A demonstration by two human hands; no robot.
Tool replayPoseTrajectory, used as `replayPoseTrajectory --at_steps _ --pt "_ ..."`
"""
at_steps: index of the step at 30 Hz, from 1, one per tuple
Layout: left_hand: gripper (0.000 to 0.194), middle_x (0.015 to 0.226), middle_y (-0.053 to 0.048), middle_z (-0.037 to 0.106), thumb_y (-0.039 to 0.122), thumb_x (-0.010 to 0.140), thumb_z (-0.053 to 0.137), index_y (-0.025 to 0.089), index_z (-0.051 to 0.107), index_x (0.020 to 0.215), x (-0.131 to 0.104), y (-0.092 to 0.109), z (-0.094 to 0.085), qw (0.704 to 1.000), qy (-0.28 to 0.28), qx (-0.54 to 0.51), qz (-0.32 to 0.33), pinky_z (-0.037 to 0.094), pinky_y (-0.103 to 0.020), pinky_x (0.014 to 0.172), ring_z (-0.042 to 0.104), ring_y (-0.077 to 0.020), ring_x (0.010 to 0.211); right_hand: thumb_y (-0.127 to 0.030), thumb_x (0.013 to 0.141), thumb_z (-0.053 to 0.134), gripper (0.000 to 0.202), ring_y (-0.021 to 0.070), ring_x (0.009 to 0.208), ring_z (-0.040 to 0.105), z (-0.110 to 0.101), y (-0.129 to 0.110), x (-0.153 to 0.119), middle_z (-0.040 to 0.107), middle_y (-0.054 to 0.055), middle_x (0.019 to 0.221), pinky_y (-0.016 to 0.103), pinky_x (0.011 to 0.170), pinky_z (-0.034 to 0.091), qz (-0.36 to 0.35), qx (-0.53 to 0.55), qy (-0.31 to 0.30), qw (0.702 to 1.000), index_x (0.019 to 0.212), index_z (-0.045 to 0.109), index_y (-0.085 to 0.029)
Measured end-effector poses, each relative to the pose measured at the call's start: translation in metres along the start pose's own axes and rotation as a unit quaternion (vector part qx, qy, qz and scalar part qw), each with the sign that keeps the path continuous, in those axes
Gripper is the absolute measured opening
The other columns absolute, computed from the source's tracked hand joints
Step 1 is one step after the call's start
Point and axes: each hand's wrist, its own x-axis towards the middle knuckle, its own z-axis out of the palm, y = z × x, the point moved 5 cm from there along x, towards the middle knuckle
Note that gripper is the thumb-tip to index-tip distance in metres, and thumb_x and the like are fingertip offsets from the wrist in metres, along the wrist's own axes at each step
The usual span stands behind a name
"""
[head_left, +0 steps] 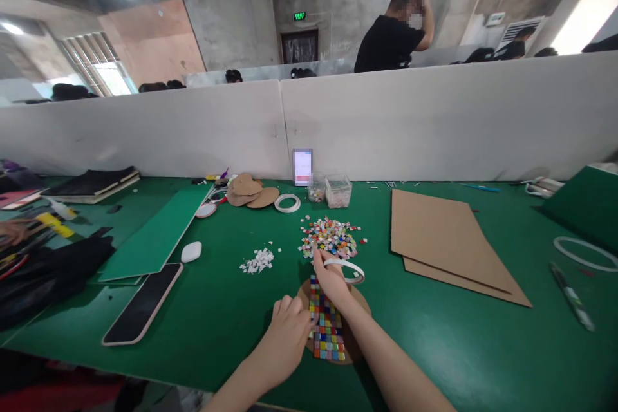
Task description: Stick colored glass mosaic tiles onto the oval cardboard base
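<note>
On a round brown board (358,335) near the front edge lies a block of coloured mosaic tiles (329,338) in rows. My left hand (291,328) is at the block's left edge, fingers curled with the fingertips against the tiles; what they may pinch is too small to tell. Over the top of the board is my right hand (331,275), fingers bent together at the near edge of a heap of loose coloured tiles (331,236). A white ring of tape (356,269) hangs around or beside its fingers. Whatever the right fingertips grip is hidden.
White scraps (258,261), a phone (143,304), a white case (192,252) and a green board (157,232) lie left. Brown discs (263,197), a tape roll (287,203) and clear tubs (338,192) stand behind. Cardboard sheets (439,232) lie right. A person (389,42) is beyond the partition.
</note>
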Motion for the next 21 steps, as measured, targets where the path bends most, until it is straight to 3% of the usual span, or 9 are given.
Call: replayPoseTrajectory --at_steps 15,21 --pt "0.028 0.087 -0.006 0.05 0.019 0.089 0.03 0.016 0.055 0.077 0.001 0.008 0.001 0.998 0.001 0.036 -0.055 0.031 -0.036 0.071 0.042 -0.0216 0.083 -0.039 0.084 0.035 0.033 0.0126 0.047 0.042 -0.002 -0.005 0.001 0.047 -0.003 0.052 0.024 0.048 0.033 0.002 -0.008 -0.008 1.0 0.059 0.048 -0.021" --pt "0.023 0.083 -0.006 0.052 0.01 0.084 0.038 0.016 0.06 0.082 -0.007 0.013 0.012 0.981 0.088 0.12 -0.123 0.033 -0.036 0.071 0.044 -0.0229 0.083 -0.043 0.083 0.035 0.036 0.0127 0.044 0.039 -0.001 -0.007 0.001 0.043 -0.003 0.048 0.026 0.046 0.03 0.011 -0.005 -0.013 1.0 0.055 0.046 -0.022"
